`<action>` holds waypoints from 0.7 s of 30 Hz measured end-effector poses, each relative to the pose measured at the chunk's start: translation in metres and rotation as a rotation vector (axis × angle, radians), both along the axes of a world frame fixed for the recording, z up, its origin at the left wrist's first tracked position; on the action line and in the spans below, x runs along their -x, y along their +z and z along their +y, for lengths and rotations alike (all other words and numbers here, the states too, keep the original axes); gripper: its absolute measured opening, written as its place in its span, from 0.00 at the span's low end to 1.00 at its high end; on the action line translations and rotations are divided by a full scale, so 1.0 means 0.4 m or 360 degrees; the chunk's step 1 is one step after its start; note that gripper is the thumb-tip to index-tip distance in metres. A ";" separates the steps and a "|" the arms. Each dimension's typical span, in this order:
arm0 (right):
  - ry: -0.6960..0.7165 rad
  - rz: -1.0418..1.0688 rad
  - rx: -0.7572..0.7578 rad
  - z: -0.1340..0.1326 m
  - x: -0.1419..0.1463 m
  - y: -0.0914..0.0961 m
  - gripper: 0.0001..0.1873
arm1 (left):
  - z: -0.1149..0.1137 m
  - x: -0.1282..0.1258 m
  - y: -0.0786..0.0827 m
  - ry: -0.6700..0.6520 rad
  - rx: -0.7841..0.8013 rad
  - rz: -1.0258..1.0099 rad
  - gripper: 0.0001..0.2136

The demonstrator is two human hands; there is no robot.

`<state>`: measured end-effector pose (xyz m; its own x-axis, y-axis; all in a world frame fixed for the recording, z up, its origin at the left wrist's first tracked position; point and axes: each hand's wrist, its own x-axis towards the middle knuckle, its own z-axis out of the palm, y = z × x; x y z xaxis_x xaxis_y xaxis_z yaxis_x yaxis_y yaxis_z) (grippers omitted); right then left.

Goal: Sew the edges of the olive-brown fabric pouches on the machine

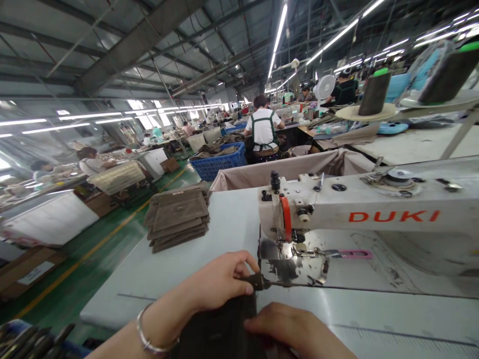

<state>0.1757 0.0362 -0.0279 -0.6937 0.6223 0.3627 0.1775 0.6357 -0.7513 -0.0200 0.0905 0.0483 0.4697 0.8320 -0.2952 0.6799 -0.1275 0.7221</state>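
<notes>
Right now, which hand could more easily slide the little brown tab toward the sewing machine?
Probably the left hand: it holds the brown tab near the metal plate. The right hand is farther back, at the dark cloth.

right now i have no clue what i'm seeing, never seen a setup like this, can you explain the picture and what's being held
There is just one picture, from a camera on someone's head looking forward and down. No robot here: the two bare hands are the wearer's own. The left hand grips the top end of some dark fabric; the right hand is at its side, its grip hidden. The big white thing is a sewing machine marked DUKI. On the pale table lies a stack of brown fabric pieces, and a pink-handled tool rests beneath the machine's arm.
</notes>
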 end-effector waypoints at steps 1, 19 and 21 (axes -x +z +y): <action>-0.0150 -0.0190 -0.0144 0.011 0.011 -0.029 0.20 | 0.023 -0.012 -0.027 -0.0002 -0.0222 0.0192 0.14; -0.0539 -0.0689 -0.0755 0.139 -0.132 -0.108 0.20 | 0.112 -0.120 -0.241 -0.0151 -0.1133 0.0290 0.11; -0.0556 -0.0642 -0.0759 0.135 -0.130 -0.113 0.20 | 0.095 -0.112 -0.242 -0.0207 -0.1140 0.0243 0.14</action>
<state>0.2275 0.0901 -0.0729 -0.6200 0.6701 0.4082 0.6361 0.7339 -0.2385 0.0247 0.1286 -0.0484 0.5747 0.7858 0.2286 0.7135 -0.6179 0.3305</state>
